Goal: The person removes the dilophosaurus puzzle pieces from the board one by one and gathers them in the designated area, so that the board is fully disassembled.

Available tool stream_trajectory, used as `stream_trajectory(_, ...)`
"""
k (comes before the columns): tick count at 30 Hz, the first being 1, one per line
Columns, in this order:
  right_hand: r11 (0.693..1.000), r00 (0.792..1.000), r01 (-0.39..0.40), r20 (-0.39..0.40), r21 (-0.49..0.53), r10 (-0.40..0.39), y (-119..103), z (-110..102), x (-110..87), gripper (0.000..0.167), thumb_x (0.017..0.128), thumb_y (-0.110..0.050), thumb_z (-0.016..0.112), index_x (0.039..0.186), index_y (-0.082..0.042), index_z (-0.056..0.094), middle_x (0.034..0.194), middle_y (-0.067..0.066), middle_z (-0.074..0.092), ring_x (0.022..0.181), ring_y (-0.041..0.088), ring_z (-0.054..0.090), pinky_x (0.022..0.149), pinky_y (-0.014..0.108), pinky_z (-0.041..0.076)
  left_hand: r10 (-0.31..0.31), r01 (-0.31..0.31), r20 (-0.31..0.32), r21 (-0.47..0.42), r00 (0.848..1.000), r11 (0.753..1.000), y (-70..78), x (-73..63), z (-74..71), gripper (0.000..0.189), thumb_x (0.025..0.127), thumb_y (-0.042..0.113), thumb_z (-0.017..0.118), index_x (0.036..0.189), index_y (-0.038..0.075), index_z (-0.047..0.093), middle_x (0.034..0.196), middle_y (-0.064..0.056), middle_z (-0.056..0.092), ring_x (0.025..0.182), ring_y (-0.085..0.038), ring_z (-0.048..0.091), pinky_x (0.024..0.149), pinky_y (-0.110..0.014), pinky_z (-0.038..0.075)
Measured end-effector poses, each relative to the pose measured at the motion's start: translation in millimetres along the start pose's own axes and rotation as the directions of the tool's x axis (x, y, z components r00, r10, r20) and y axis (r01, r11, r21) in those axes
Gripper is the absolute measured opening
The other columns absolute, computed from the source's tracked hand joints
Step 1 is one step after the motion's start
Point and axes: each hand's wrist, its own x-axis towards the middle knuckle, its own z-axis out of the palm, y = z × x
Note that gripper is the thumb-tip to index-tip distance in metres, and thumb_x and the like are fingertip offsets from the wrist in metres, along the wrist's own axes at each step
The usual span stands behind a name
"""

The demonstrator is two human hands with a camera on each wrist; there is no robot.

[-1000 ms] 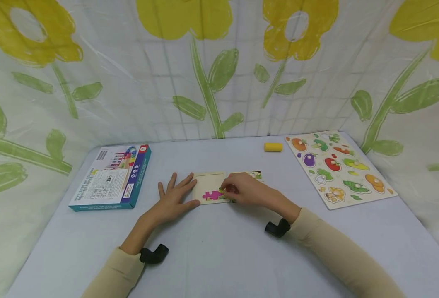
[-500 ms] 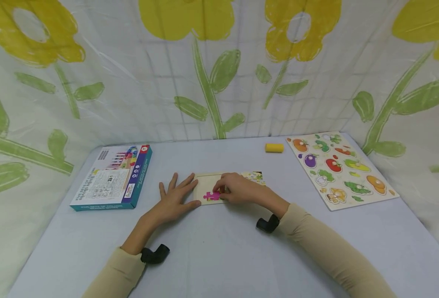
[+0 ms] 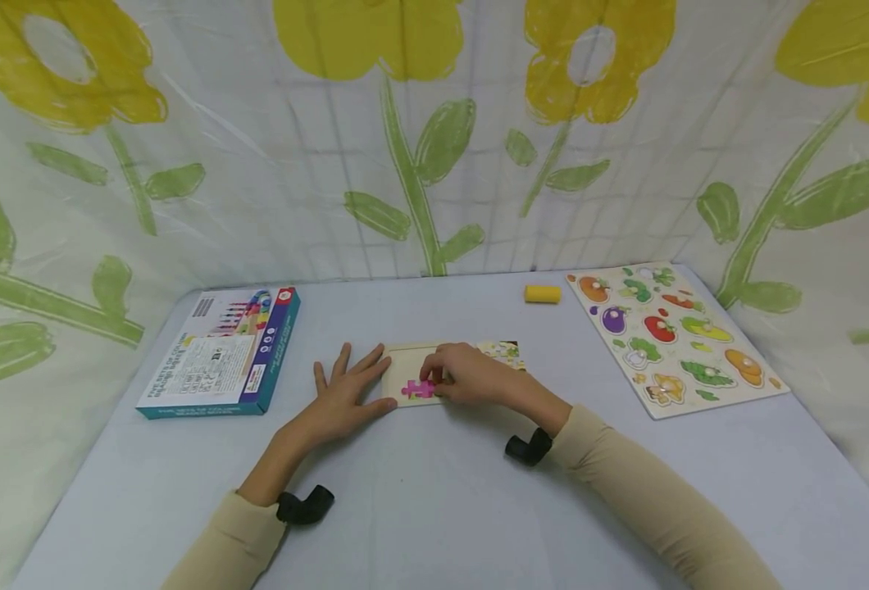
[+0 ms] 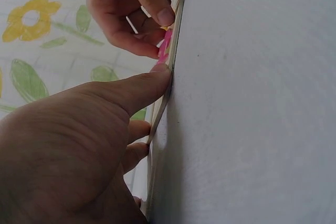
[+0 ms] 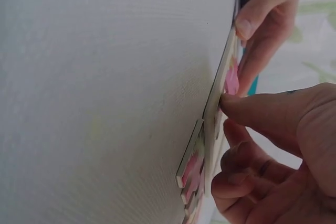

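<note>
A shallow wooden puzzle tray (image 3: 406, 362) lies at the table's middle, with pink jigsaw pieces (image 3: 417, 389) along its near side. My left hand (image 3: 346, 400) rests at the tray's left edge with fingers spread. In the left wrist view its thumb (image 4: 142, 88) lies on the rim. My right hand (image 3: 471, 375) is over the tray's right part, thumb and fingers bent together at a puzzle piece beside the pink ones; the hand mostly hides this piece. In the right wrist view, the right thumb (image 5: 252, 109) sits at the tray's near edge.
More printed pieces (image 3: 504, 352) lie right of the tray, partly behind the right hand. A boxed set (image 3: 220, 352) lies at the left, a vegetable peg board (image 3: 674, 336) at the right. A yellow cylinder (image 3: 542, 293) is near the back edge, before a flowered curtain (image 3: 272, 180).
My right hand has shifted slightly left over the tray with the puzzle piece, then stayed nearly still during the last half second. The left hand has kept its place at the tray.
</note>
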Motion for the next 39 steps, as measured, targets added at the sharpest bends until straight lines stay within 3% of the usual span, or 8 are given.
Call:
stream_trajectory(5, 1.000, 0.999, 0.012, -0.040, -0.005, -0.012, -2, 2, -0.1, 0.013, 0.099, -0.016, 0.075, 0.112, -0.013, 0.076, 0.102, 0.001, 0.071, 0.084, 0.012, 0.059, 0.079, 0.026, 0.052, -0.008, 0.008, 0.001, -0.006, 1.000, 1.000, 0.5, -0.9, 0.4, 0.074, 0.100, 0.039, 0.072, 0.161, 0.007, 0.044, 0.177, -0.013, 0.024, 0.162, -0.057, -0.008, 0.114, -0.085, -0.019)
stream_trajectory(10, 0.998, 0.996, 0.032, -0.081, 0.061, -0.027, -2, 3, 0.8, 0.006, 0.101, -0.013, 0.071, 0.105, -0.012, 0.075, 0.098, -0.001, 0.074, 0.082, 0.012, 0.061, 0.076, 0.023, 0.053, -0.006, 0.006, 0.000, -0.010, 1.000, 1.000, 0.3, -1.4, 0.3, 0.074, 0.100, 0.039, 0.072, 0.161, 0.008, 0.044, 0.177, -0.013, 0.024, 0.163, -0.056, -0.008, 0.114, -0.085, -0.020)
stream_trajectory(22, 0.989, 0.992, -0.015, -0.123, 0.145, 0.033, 0, -1, -3.2, 0.008, 0.102, -0.011, 0.068, 0.101, -0.013, 0.075, 0.096, -0.001, 0.078, 0.071, 0.007, 0.061, 0.067, 0.021, 0.052, -0.009, 0.009, 0.006, -0.001, 1.000, 1.000, 1.3, -0.2, -0.4, 0.074, 0.100, 0.038, 0.072, 0.161, 0.007, 0.044, 0.177, -0.013, 0.024, 0.162, -0.057, -0.008, 0.114, -0.086, -0.020)
stream_trajectory(34, 0.989, 0.989, -0.039, -0.135, 0.142, 0.059, 14, -20, -41.0, 0.005, 0.099, -0.011, 0.072, 0.101, -0.013, 0.076, 0.091, -0.002, 0.076, 0.073, 0.009, 0.059, 0.068, 0.023, 0.053, -0.007, 0.007, 0.007, 0.000, 1.000, 1.000, 2.3, -0.1, 0.2, 0.075, 0.101, 0.040, 0.071, 0.162, 0.007, 0.043, 0.177, -0.014, 0.024, 0.162, -0.057, -0.008, 0.114, -0.085, -0.020)
stream_trajectory(39, 0.986, 0.984, -0.092, -0.140, 0.137, 0.111, 24, -26, -61.0, 0.004, 0.100, -0.014, 0.072, 0.100, -0.015, 0.076, 0.089, -0.006, 0.072, 0.076, 0.011, 0.057, 0.067, 0.023, 0.050, -0.005, 0.005, 0.006, -0.007, 1.000, 1.000, 2.8, -0.3, -0.1, 0.075, 0.101, 0.040, 0.071, 0.162, 0.007, 0.043, 0.177, -0.015, 0.024, 0.163, -0.057, -0.008, 0.114, -0.085, -0.020)
